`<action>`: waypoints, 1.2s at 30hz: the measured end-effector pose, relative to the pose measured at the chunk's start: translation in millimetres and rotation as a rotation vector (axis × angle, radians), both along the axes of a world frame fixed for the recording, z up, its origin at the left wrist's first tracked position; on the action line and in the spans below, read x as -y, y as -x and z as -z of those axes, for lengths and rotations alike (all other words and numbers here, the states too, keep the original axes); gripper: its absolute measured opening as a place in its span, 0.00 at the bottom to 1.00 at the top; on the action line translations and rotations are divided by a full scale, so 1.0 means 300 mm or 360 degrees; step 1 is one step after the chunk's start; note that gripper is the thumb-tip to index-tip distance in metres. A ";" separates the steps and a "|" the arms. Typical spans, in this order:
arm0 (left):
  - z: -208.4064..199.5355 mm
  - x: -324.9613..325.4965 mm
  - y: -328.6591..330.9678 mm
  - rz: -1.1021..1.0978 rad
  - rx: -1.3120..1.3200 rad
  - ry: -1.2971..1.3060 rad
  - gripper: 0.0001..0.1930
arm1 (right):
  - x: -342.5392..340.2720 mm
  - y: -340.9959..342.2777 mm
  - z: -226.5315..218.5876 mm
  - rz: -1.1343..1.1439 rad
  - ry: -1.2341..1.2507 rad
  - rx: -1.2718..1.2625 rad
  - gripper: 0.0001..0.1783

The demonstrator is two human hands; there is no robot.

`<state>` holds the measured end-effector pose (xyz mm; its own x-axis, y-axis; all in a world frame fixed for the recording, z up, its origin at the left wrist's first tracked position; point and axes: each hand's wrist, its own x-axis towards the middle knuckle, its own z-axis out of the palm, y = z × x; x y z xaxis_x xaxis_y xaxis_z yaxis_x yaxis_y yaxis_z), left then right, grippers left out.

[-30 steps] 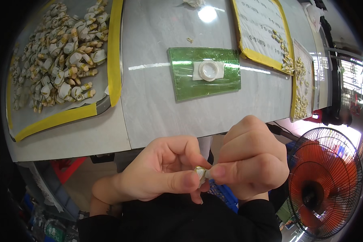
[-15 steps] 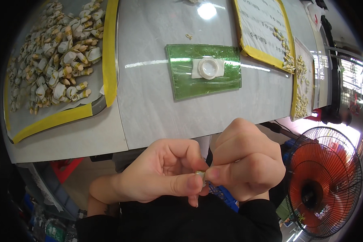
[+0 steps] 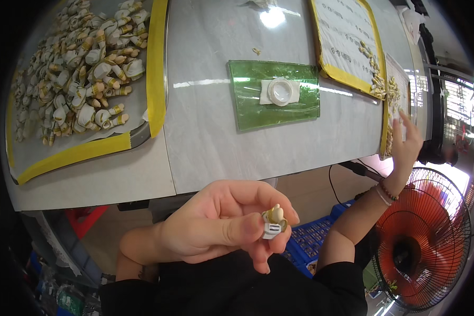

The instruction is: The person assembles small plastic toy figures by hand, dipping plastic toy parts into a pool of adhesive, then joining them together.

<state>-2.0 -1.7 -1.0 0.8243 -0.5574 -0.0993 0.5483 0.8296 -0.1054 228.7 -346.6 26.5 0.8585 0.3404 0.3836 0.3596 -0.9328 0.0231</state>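
Left hand [image 3: 216, 225] held in front of the body, below the near edge of the bench [image 3: 205, 142]. Thumb and fingers pinched together around a small figurine [image 3: 272, 228], white with gold bands and pale tips. The figurine sits at the fingertips, thumb on its left side, fingers behind; its right end pokes out clear of the grip. Remaining fingers loosely curled beneath.

Right hand [image 3: 407, 139] well apart from it, arm stretched out to the far right, over the narrow tray [image 3: 384, 129] of small pale parts [image 3: 393, 87]. Fingers spread; nothing visible in them. Cannot tell whether the tips touch any parts. Beaded bracelet [image 3: 388, 189] on that wrist.

On the bench: green slab [image 3: 247, 116] carrying a white pad [image 3: 265, 95] and, on that, a small round dish [image 3: 280, 92]. Large yellow-edged tray [image 3: 157, 68] at left, heaped with similar figurines [image 3: 79, 89]. Black-caged fan [image 3: 424, 237] at lower right; blue crate [image 3: 305, 237] below the bench.
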 end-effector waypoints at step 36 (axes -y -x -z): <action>0.049 -0.026 0.017 -0.0192 0.0125 -0.0157 0.19 | -0.649 0.248 -0.037 -0.0962 -0.0741 -0.0835 0.09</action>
